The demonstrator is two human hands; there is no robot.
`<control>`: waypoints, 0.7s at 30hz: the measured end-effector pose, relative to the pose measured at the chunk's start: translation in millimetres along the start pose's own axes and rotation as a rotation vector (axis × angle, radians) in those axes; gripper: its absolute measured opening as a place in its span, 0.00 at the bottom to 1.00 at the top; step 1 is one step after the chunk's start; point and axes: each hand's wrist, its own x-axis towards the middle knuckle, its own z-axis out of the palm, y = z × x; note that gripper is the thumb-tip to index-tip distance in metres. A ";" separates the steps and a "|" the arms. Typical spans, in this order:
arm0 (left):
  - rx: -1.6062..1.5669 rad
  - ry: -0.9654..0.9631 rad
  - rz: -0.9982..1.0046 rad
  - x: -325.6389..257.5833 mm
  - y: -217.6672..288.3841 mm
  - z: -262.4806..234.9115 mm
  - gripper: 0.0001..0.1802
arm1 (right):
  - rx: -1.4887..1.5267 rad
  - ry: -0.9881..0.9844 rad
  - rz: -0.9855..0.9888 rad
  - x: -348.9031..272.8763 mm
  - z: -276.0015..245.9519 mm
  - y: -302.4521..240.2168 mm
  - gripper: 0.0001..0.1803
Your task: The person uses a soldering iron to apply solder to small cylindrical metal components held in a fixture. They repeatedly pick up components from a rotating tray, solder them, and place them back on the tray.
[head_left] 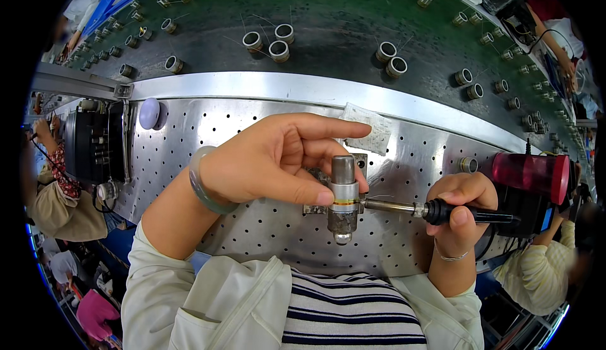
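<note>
Left hand point(271, 160) is pinching a coil point(344, 193) on the central fixture point(343, 220); right hand point(459, 208), at 3 o'clock, is gripping a soldering iron point(435, 210). White label point(369, 129) is lying at 12 o'clock.

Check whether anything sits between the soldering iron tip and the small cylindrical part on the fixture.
Nothing visible does. The soldering iron in the right hand reaches the cylindrical part from its right side, while the left hand steadies that part from the left.
</note>
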 end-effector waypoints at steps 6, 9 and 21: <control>0.041 0.033 -0.018 0.0 -0.9 0.1 0.42 | 0.017 -0.046 -0.029 0.9 0.1 3.9 0.12; 0.042 0.045 -0.016 -0.3 -1.5 -0.1 0.42 | 0.009 -0.081 -0.055 2.8 0.3 5.3 0.13; 0.031 0.066 -0.019 -0.5 2.0 3.1 0.42 | -0.018 -0.136 -0.141 6.5 0.6 3.8 0.12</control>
